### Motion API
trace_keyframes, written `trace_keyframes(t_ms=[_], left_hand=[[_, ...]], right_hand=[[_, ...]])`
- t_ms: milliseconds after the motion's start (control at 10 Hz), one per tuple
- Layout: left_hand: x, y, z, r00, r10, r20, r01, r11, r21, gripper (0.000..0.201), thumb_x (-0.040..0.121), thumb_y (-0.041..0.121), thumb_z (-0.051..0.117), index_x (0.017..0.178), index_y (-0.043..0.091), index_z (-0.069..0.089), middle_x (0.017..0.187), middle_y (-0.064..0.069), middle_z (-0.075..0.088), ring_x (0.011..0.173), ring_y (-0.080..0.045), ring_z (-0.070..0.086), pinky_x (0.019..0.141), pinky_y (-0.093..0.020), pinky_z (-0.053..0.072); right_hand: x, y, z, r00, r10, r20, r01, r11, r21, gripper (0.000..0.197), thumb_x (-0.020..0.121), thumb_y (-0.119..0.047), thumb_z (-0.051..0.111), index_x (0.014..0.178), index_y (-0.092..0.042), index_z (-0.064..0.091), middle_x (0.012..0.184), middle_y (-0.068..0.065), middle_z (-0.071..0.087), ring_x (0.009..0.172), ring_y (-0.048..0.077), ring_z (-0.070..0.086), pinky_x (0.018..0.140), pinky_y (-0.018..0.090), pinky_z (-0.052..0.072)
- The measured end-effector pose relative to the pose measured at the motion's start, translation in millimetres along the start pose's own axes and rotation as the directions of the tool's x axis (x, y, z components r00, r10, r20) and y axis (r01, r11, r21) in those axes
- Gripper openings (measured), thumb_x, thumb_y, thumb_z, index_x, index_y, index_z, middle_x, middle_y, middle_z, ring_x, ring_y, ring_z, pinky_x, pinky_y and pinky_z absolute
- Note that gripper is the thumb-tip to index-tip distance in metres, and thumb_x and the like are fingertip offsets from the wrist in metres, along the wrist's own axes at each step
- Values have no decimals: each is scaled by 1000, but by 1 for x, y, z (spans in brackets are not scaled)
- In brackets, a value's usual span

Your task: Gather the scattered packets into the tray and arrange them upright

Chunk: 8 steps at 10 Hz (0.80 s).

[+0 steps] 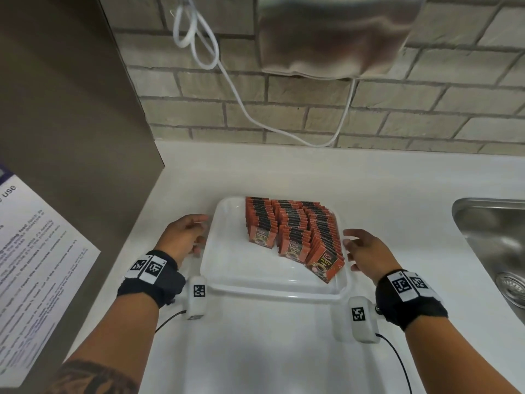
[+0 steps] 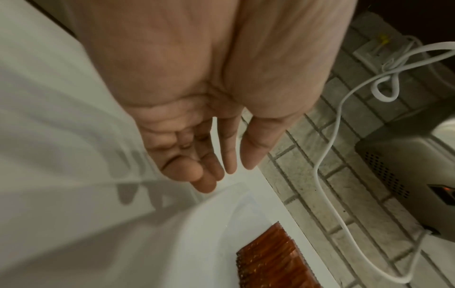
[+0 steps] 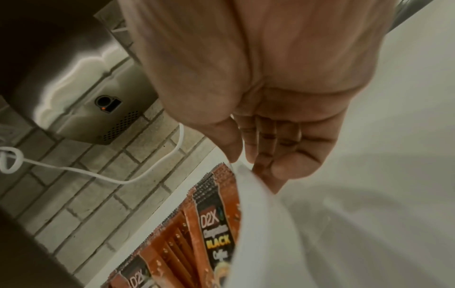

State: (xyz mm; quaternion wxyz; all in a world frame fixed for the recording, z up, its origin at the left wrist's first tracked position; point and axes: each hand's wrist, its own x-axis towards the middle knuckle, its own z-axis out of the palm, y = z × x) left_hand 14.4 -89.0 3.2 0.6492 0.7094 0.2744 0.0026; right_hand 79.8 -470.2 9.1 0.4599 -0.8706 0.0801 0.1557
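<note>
Brick wall (image 1: 312,109) behind, with a white cable (image 1: 241,106) looping down it, and a pale white bench (image 1: 255,351) under my arms. On the bench sits the clear plastic tray (image 1: 227,268), and the packets (image 1: 292,231) are already in it: three rows of red and black coffee sachets standing on edge and leaning back, all crowded to the right half, the left half bare.

I judge each sachet light, thin and floppy, with slick foil faces, so a row would fan out or topple if nudged from one end. Best to press a row flat from both ends, or pinch one by its crimped top edge. The tray looks thin and may flex; I would lift it by both side rims.

My left hand (image 1: 186,234) rests at the tray's left rim, palm inward, fingers loosely extended, its grip released and holding nothing. My right hand (image 1: 366,251) mirrors it at the right rim, fingers relaxed and straight, fingertips (image 3: 273,175) touching the tray's edge just beside the nearest row, grasping nothing.
</note>
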Motion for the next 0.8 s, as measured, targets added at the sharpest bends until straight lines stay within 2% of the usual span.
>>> trace_keyframes(t_ms=[100, 200, 300, 500, 600, 700, 800], left_hand=[[-2, -6, 1, 999, 2, 50, 0, 999, -52, 29, 95, -2, 56, 113, 15, 71, 98, -12, 68, 80, -27, 59, 71, -37, 47], [-4, -9, 0, 997, 20, 69, -14, 996, -86, 31, 93, -7, 57, 111, 15, 70, 99, -14, 69, 82, -27, 61, 69, -33, 50], [-6, -8, 2, 997, 32, 77, -24, 994, -111, 32, 93, -10, 56, 111, 12, 69, 93, -11, 69, 75, -24, 62, 56, -25, 51], [-4, -10, 2, 996, 35, 79, -25, 992, -125, 31, 92, -11, 56, 115, 7, 68, 94, -12, 69, 76, -24, 64, 57, -26, 53], [-4, -9, 2, 996, 35, 78, -26, 993, -116, 31, 92, -11, 57, 115, 7, 68, 96, -13, 69, 75, -23, 64, 57, -26, 53], [-1, -10, 2, 996, 34, 82, -22, 990, -139, 31, 92, -11, 56, 116, 5, 68, 95, -12, 70, 72, -22, 63, 56, -25, 53], [-1, -13, -1, 998, 19, 57, -12, 992, -123, 29, 95, -5, 55, 115, 10, 69, 99, -14, 71, 78, -26, 61, 65, -33, 52]], right_hand=[[2, 0, 1, 1000, -11, 4, 11, 1000, -14, 27, 100, -20, 55, 127, -18, 59, 95, 7, 71, 85, 30, 69, 72, 39, 58], [3, 0, 2, 1000, -9, 7, 9, 1000, -9, 27, 100, -20, 56, 126, -18, 59, 95, 8, 72, 85, 33, 70, 81, 44, 59], [5, 0, 1, 1000, -11, 7, 11, 1000, -4, 27, 100, -19, 56, 126, -18, 59, 94, 8, 72, 85, 33, 70, 82, 45, 59], [12, 0, 2, 1000, -24, 7, 24, 1000, -18, 28, 100, -19, 56, 128, -18, 59, 94, 4, 73, 84, 32, 70, 86, 49, 58], [11, -1, 1, 1000, -23, 13, 23, 1000, -21, 28, 100, -20, 56, 128, -18, 59, 96, 5, 73, 84, 32, 71, 87, 49, 58], [11, 1, 0, 999, -17, 31, 17, 1000, 4, 27, 100, -20, 56, 127, -18, 58, 96, 6, 72, 86, 31, 70, 81, 44, 59], [9, 0, -4, 999, -6, 33, 4, 998, 63, 24, 101, -20, 54, 125, -19, 59, 98, 7, 72, 87, 26, 69, 73, 36, 55]])
